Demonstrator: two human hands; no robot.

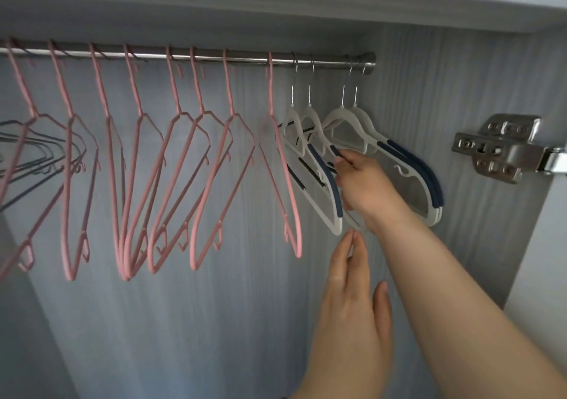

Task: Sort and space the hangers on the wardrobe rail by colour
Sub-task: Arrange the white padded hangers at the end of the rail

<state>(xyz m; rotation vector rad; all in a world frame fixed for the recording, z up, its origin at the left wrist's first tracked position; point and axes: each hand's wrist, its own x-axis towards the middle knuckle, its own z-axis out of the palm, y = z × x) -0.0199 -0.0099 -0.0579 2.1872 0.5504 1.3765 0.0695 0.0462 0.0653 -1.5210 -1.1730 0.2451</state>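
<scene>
Rail: a metal wardrobe rail (190, 56) runs across the top, ending at the right side wall.
Pink hangers: eight pink hangers (196, 184) hang along the left and middle of the rail, unevenly spaced.
White hangers: four white hangers (352, 116) with navy grips hang at the right end, in two close pairs.
Dark hangers: thin dark hangers (30, 141) show at the far left, behind the pink ones.
Right hand: the right hand (365, 187) reaches up, fingers curled round an arm of a white hanger.
Left hand: the left hand (349, 294) is below, fingers straight and together, holding nothing, tips near a white hanger's lower end.
Hinge: a metal hinge (497, 150) sits on the side wall.
</scene>
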